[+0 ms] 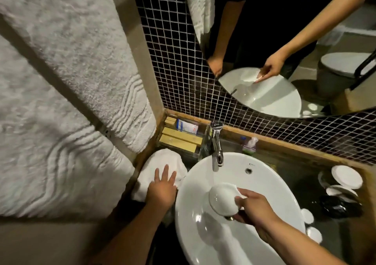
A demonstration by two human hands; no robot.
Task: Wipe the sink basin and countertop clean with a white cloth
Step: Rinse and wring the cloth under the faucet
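A white oval sink basin (203,234) sits on a dark countertop (301,181). My right hand (254,209) is inside the basin, closed on a bunched white cloth (222,198) pressed near the drain. My left hand (161,187) lies flat with fingers spread on a folded white towel (162,161) to the left of the basin. A chrome faucet (217,146) stands over the basin's back rim.
A clear tray with yellow boxes (180,140) sits behind the towel. A small bottle (250,145) stands at the back. White lids and cups (345,176) and a black bag (339,205) crowd the right countertop. Large towels (71,81) hang at left; a mirror (284,40) is above.
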